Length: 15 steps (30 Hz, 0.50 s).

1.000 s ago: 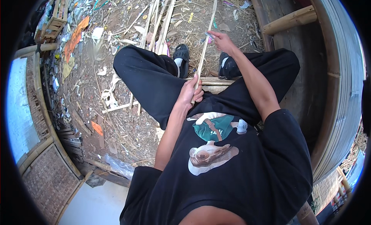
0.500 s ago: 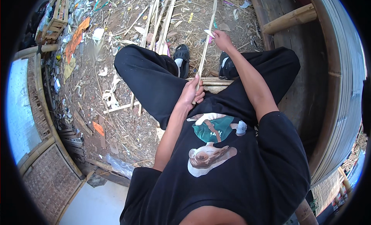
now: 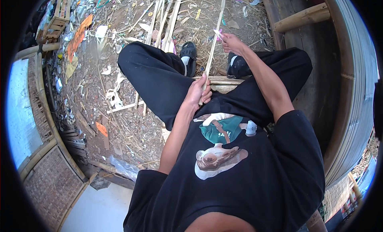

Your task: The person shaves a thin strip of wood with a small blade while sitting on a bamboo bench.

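Observation:
A long, thin bamboo strip (image 3: 212,53) runs from my lap away past my feet. My left hand (image 3: 197,91) is closed around its near end, just above my lap. Farther along, my right hand (image 3: 233,44) is closed beside the strip. From its fingers juts the short pale blade of a knife (image 3: 218,32), which lies across the strip. The knife's handle is hidden in the hand, and whether the blade is cutting in cannot be told.
Several bamboo strips (image 3: 172,25) lie on the littered ground beyond my left knee. A wooden crate (image 3: 58,17) stands at the far left. Bamboo poles (image 3: 302,18) and a long bundle of slats (image 3: 352,84) border the right side. Woven panels (image 3: 50,190) stand at left.
My right hand and the knife have shifted slightly to the right, with the elbow moving outward. My left hand keeps its hold on the bamboo strip in nearly the same place.

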Motion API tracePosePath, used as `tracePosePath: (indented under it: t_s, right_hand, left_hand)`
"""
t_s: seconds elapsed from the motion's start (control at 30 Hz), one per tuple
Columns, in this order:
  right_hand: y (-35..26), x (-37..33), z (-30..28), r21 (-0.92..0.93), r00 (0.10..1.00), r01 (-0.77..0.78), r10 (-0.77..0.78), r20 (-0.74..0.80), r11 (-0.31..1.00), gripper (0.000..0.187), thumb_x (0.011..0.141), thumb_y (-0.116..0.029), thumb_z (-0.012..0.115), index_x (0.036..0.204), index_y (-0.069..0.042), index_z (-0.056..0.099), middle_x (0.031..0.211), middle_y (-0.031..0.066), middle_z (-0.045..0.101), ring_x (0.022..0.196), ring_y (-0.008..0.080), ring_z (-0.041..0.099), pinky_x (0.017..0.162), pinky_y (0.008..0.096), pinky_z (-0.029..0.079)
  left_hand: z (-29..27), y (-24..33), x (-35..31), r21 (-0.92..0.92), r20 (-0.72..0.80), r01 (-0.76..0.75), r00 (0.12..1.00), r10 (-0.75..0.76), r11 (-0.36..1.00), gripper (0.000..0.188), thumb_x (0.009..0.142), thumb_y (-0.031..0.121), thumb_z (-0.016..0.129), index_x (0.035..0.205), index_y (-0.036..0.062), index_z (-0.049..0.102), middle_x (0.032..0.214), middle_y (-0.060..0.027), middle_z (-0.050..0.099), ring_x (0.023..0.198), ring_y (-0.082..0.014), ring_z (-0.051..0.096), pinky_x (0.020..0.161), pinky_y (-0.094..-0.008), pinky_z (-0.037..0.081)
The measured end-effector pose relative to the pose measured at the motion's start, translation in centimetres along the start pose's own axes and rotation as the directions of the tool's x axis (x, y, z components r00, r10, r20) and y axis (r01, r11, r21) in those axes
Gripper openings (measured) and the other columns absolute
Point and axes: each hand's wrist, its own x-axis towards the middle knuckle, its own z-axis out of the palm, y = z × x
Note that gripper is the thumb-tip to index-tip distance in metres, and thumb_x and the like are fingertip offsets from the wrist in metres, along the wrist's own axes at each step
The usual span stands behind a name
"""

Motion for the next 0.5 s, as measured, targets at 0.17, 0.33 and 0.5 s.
tracePosePath:
  t_s: [0.17,0.33,0.5]
  right_hand:
    - [-0.3,1.2,-1.9,-0.169,0.998,-0.001,0.012,0.063,0.986,0.023,0.096,-0.026,0.044,0.092,-0.004,0.050,0.056,0.0029,0.043,0.043,0.0139,0.041,0.042,0.0280,0.033]
    - [0.2,0.6,-0.4,-0.889,0.797,0.281,-0.605,0.007,0.361,0.017,0.090,-0.018,0.047,0.093,-0.003,0.055,0.077,0.0168,0.059,0.072,0.0320,0.058,0.064,0.0385,0.045]
    - [0.4,1.4,-2.4,0.062,0.991,-0.065,0.057,0.119,0.996,0.020,0.097,-0.025,0.043,0.087,-0.008,0.047,0.052,0.0002,0.040,0.041,0.0120,0.039,0.041,0.0264,0.032]
  left_hand:
    - [-0.1,-0.1,0.3,0.001,0.007,-0.007,1.000,0.007,1.000,0.035,0.098,0.039,0.034,0.080,0.0091,0.041,0.044,0.0028,0.027,0.031,-0.0093,0.025,0.033,-0.0248,0.025]
    - [0.1,0.1,0.2,0.028,-0.023,0.001,1.000,0.000,1.000,0.033,0.099,0.036,0.033,0.080,0.0093,0.041,0.042,0.0034,0.026,0.030,-0.0090,0.025,0.032,-0.0239,0.025]
    - [-0.1,0.0,0.3,0.021,0.015,-0.012,1.000,0.012,1.000,0.035,0.098,0.039,0.034,0.079,0.0093,0.041,0.043,0.0029,0.027,0.031,-0.0093,0.026,0.033,-0.0252,0.025]
